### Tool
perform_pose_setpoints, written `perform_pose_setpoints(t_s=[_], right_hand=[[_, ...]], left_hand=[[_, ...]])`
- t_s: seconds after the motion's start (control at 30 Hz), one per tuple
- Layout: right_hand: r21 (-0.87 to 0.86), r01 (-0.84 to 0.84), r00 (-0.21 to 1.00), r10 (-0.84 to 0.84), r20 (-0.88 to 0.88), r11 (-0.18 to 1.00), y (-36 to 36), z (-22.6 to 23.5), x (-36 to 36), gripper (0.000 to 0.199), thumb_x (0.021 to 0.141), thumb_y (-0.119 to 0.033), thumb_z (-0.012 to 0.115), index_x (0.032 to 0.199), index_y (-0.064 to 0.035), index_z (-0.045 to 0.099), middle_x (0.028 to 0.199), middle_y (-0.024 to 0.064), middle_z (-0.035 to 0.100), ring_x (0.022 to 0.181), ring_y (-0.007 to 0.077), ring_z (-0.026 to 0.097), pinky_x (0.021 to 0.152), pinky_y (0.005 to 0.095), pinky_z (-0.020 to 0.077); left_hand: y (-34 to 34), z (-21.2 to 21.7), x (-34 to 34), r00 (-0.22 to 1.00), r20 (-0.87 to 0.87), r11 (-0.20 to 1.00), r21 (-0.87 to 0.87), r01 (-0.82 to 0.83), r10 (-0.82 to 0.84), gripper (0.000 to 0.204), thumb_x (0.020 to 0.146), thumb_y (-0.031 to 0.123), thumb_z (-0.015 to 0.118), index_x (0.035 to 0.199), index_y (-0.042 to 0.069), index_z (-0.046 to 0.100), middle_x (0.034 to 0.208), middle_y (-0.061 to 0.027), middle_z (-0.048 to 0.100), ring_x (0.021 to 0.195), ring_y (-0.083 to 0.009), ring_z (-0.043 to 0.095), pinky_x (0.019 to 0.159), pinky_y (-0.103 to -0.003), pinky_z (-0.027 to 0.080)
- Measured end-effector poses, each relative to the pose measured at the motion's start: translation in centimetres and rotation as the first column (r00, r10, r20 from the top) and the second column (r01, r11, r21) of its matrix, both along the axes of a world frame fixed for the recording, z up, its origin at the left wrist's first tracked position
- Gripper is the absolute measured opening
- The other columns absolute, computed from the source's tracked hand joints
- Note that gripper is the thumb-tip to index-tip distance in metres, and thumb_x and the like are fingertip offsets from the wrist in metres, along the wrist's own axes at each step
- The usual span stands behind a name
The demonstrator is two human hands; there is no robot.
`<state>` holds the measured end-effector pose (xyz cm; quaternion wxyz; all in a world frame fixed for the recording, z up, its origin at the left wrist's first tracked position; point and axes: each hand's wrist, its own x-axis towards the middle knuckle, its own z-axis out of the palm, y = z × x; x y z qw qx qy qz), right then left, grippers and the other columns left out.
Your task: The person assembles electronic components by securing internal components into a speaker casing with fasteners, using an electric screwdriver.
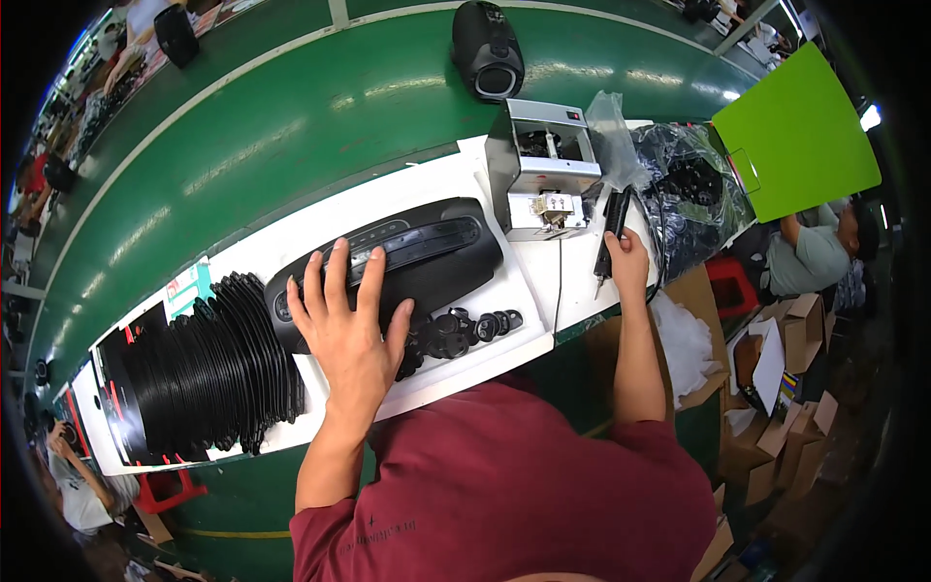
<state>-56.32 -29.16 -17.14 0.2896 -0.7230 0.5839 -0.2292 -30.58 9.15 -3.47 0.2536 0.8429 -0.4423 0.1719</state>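
A black, rounded portable speaker housing (441, 267) lies lengthwise on the white bench. My left hand (349, 310) rests on it with fingers spread, hiding part of its left half. My right hand (628, 254) is wrapped round a black electric screwdriver (616, 218), whose thin tip (598, 289) points down toward the bench's near edge. Just left of the screwdriver stands a silver and black screw feeder (548, 165) with a small metal mechanism at its front. Several small black round parts (465, 330) lie in a white tray (514, 351) nearer to me than the speaker.
A long row of stacked black panels (213, 369) fills the bench's left end. Clear plastic bags (693, 184) and a green board (795, 136) are at the right. Another speaker (488, 53) stands beyond the bench. Open cardboard boxes (790, 436) and a seated person (815, 252) are off to the right.
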Motion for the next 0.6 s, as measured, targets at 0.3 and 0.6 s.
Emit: perform_pose_setpoints(t_s=[0.3, 0.6], right_hand=[[0.063, -0.440, 0.278, 0.069, 0.958, 0.896, 9.4, 7.9, 0.4, 0.065, 0.101, -0.012, 0.058, 0.160, -0.0106, 0.032, 0.127, 0.0096, 0.055, 0.081, 0.0123, 0.058, 0.069, 0.0276, 0.0548], [-0.576, -0.469, -0.116, 0.600, 0.792, 0.670, 7.3, 14.0, 7.7, 0.099, 0.092, -0.079, 0.051, 0.163, -0.0148, 0.026, 0.085, 0.0069, 0.054, 0.063, 0.0151, 0.051, 0.056, 0.0314, 0.0451]], left_hand=[[-0.4, 0.2, -0.3, 0.999, 0.022, 0.999, 0.023, -0.033, 0.032, 0.064, 0.083, 0.028, 0.081, 0.142, 0.014, 0.061, 0.154, -0.0186, 0.047, 0.141, -0.0438, 0.042, 0.117, -0.063, 0.026], [-0.7, -0.3, -0.3, 0.997, 0.053, 0.997, 0.052, -0.056, 0.053, 0.067, 0.082, 0.027, 0.080, 0.144, 0.013, 0.059, 0.155, -0.0190, 0.047, 0.144, -0.0416, 0.041, 0.120, -0.059, 0.026]])
